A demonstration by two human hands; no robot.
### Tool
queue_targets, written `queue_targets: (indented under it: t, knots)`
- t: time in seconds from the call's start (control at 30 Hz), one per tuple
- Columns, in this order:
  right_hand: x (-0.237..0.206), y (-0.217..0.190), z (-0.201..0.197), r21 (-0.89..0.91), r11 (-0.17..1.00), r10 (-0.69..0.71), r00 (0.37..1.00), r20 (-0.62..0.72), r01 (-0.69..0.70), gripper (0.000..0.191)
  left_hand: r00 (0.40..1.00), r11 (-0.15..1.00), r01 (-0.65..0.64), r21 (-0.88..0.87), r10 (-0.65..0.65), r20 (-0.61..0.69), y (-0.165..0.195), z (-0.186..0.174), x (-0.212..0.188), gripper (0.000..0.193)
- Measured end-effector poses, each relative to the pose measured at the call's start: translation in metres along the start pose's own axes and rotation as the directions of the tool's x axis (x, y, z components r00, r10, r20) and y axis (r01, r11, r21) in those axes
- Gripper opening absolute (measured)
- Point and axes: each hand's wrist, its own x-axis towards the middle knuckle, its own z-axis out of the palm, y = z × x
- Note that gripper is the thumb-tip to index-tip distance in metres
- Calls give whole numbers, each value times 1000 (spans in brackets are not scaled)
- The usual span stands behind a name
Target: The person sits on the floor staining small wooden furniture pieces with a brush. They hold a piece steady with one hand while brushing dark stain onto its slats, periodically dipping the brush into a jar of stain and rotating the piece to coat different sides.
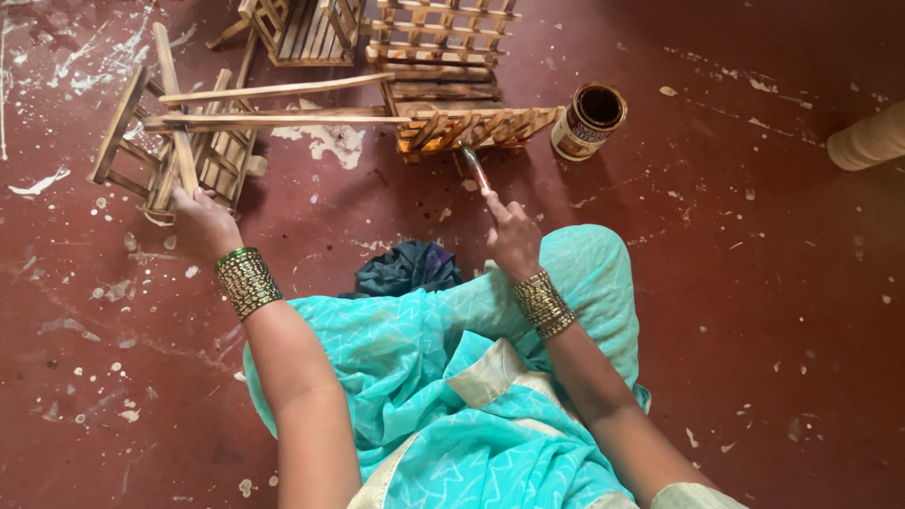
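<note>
two hands show: the left hand [203, 219] and the right hand [512, 236], each wrist with one stack of gold bangles. one paintbrush [476, 171]. one open tin of dark varnish [588, 120]. four slatted wooden frames: one at the left [170, 151], one under the brush [476, 127], two at the top edge [302, 28] [441, 33]. one dark cloth [407, 269]. one pale roll [869, 139] at the right edge

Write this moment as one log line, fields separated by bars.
left hand: holds wooden frame | right hand: holds brush at wooden rack | open tin: right of rack, on red floor
</note>
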Motion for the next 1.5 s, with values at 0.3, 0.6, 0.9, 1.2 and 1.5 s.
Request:
queue_targets:
  t: [0.3,0.6,0.9,1.2,1.5]
  knots:
    - [8,1,-13,-38,999,-25,1000,-17,24,67,1000,996,-8,92,8,2,-3,1,1,14]
    - [8,17,-66,-302,938,-136,982,134,171,65,998,997,43,70,-46,46,-3,0,-1,13]
    - [14,-1,-35,-94,996,17,994,112,-7,69,999,999,23,46,-25,34,-1,-5,-1,13]
    - [10,6,-36,-36,998,56,997,49,-54,62,995,996,78,36,-80,52,3,-5,-1,14]
    - [8,22,-32,143,989,13,997,73,-23,53,1000,997,-2,78,3,-9,-1,-1,1,12]
